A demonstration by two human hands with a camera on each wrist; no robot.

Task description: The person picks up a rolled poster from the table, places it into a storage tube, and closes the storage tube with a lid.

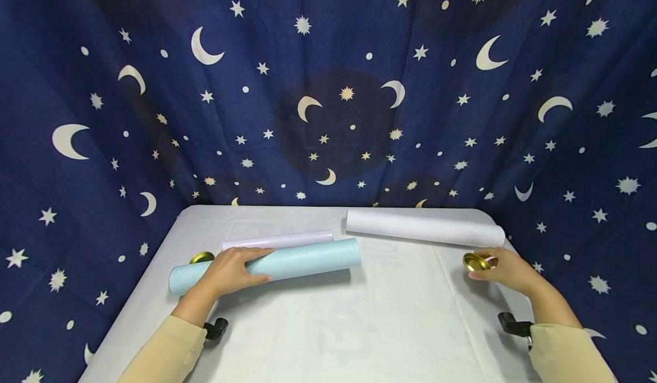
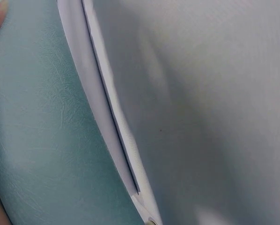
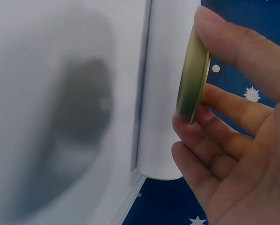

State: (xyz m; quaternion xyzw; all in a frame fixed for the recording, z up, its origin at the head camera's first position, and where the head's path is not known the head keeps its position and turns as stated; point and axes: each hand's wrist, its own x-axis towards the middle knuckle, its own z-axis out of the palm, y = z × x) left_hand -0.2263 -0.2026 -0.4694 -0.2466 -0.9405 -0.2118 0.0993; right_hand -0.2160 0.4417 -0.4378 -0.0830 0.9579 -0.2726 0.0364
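My left hand (image 1: pixel 233 270) grips a light blue roll (image 1: pixel 308 259) from above, fingers over its far side and thumb at its near side. In the left wrist view the blue roll (image 2: pixel 60 122) fills the left part, with a fingertip at the upper corner. Between thumb and fingers, my right hand (image 1: pixel 505 270) pinches a shallow round gold lid (image 1: pixel 474 262) above the table's right side. The right wrist view has the gold lid (image 3: pixel 192 77) edge-on. Another round gold piece (image 1: pixel 202 257) sits behind the blue roll, its lower part hidden.
A pale lilac roll (image 1: pixel 287 239) lies just behind the blue one, partly covered by it. At the back right lies a thicker white roll (image 1: pixel 426 227). All rest on a white-covered table (image 1: pixel 328 320), with a dark blue moon-and-star curtain (image 1: pixel 349 47) around its back and sides.
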